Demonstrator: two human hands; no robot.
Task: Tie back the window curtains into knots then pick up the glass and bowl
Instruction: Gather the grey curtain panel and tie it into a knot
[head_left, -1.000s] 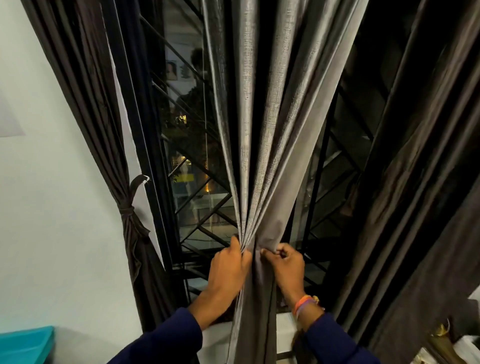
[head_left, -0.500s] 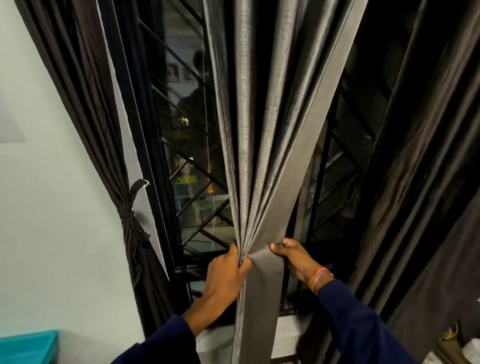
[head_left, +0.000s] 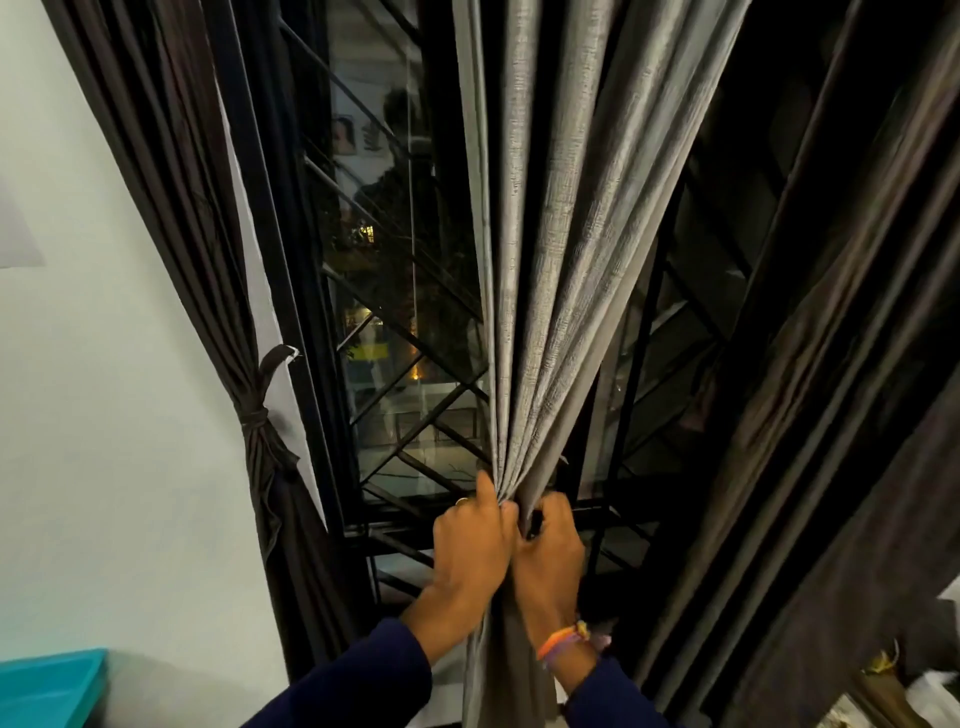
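A grey curtain (head_left: 550, 270) hangs down the middle of the window, gathered into folds at sill height. My left hand (head_left: 470, 545) grips the bunched folds from the left. My right hand (head_left: 550, 561), with a coloured wristband, grips the same bunch from the right, and the two hands touch. Below them the curtain hangs straight down. A dark brown curtain (head_left: 171, 218) at the left is tied with a knot (head_left: 254, 415). No glass or bowl is in view.
Behind the curtains is a window with a black metal grille (head_left: 410, 415). A wide dark curtain (head_left: 831, 415) fills the right side. A pale wall (head_left: 104, 467) is at the left, with a teal box (head_left: 47, 686) at the bottom left corner.
My right hand has come in from the right edge of the grey curtain to the bunch beside my left hand, gathering the cloth narrower. My left hand kept its hold.
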